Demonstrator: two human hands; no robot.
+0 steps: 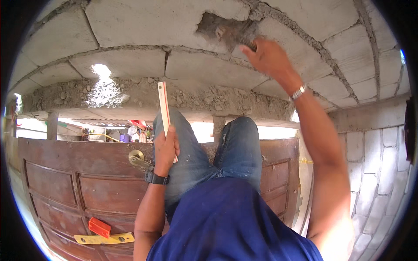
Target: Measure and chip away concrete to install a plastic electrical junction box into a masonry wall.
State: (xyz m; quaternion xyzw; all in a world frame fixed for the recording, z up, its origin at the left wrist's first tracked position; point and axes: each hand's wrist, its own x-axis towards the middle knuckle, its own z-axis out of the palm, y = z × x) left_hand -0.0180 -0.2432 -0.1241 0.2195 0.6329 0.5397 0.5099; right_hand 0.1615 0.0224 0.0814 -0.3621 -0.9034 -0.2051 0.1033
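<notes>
Fingers (176, 144) of the left hand (165, 151) clamp one strip (163, 102); whether the right hand (271, 60) by one hole (210, 26) grips, I cannot tell.

- brown panelled door (113, 193) with a brass handle (136, 157)
- yellow level (89, 240), an orange-red plastic piece (99, 227) against it
- purple container (125, 138) beyond the door

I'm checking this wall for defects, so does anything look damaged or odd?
Yes: a ragged hole beside the right hand breaks the block wall. Its jagged edges look odd against the flat block faces around it.
</notes>
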